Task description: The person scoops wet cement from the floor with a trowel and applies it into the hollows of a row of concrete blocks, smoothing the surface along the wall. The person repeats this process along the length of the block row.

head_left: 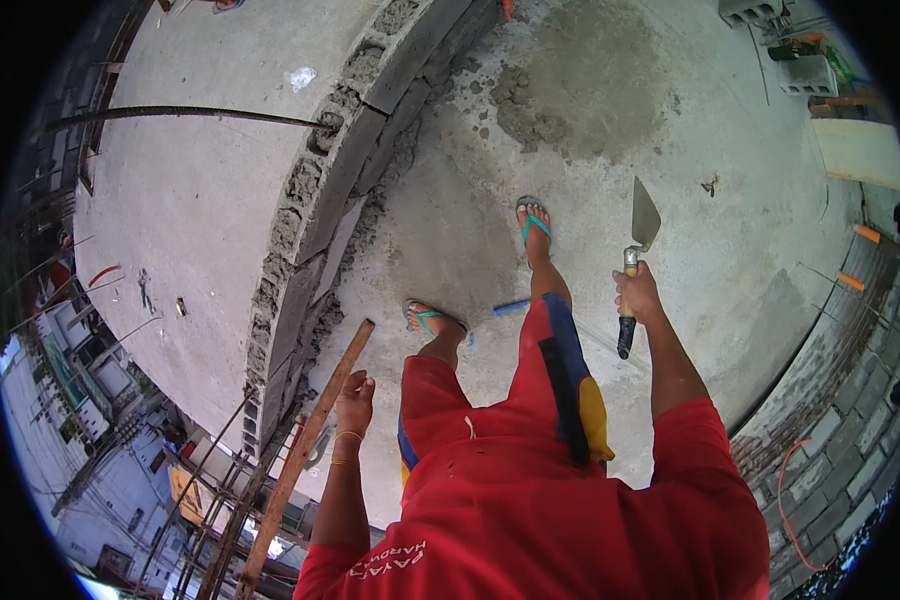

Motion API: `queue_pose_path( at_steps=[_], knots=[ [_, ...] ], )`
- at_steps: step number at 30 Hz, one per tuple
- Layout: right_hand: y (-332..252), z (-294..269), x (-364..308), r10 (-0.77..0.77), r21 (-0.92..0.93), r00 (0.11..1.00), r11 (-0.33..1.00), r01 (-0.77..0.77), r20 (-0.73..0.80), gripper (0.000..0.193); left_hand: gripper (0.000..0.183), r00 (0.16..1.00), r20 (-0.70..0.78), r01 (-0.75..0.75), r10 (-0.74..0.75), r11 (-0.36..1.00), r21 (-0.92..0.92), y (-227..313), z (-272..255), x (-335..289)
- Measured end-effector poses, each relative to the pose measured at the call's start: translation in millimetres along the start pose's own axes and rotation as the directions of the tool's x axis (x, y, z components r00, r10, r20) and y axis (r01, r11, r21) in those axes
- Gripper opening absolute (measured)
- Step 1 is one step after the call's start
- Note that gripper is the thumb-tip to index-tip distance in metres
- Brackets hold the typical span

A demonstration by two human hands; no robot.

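Red shirt [545, 530] nearest; trowel handle [626, 328] inside right fingers [625, 285].

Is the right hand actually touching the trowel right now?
Touching. The head view shows the right hand closed around the handle of the trowel, with the handle's black end sticking out below.

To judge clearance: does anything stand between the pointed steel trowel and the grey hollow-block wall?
Seen from above, the right foot in its teal-strapped flip-flop stands on the floor between the pointed steel trowel in the right hand and the grey hollow-block wall, apparently below the trowel.
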State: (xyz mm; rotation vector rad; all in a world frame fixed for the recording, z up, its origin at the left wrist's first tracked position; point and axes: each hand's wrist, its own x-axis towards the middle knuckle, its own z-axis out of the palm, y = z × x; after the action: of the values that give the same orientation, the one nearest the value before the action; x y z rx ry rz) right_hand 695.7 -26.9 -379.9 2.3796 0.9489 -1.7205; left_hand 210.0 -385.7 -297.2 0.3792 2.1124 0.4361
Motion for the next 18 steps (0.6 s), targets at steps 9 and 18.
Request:
queue_pose_path(
  at_steps=[9, 18],
  knots=[
    [-3.0, 29.2, 381.7, 0.072, 0.208, 0.968, 0.978, -0.021, -0.24, 0.025, 0.074, 0.967, 0.066, 0.177, -0.248, 0.83, 0.529, -2.8, 213.8, 36.2],
    [-87.9, 300.3, 453.3, -0.228, -0.163, 0.944, 0.968, 0.192, -0.24, 0.045, 0.084, 0.913, 0.073, 0.282, -0.402, 0.749, 0.6, 15.5, 234.1, 47.3]
  ],
)
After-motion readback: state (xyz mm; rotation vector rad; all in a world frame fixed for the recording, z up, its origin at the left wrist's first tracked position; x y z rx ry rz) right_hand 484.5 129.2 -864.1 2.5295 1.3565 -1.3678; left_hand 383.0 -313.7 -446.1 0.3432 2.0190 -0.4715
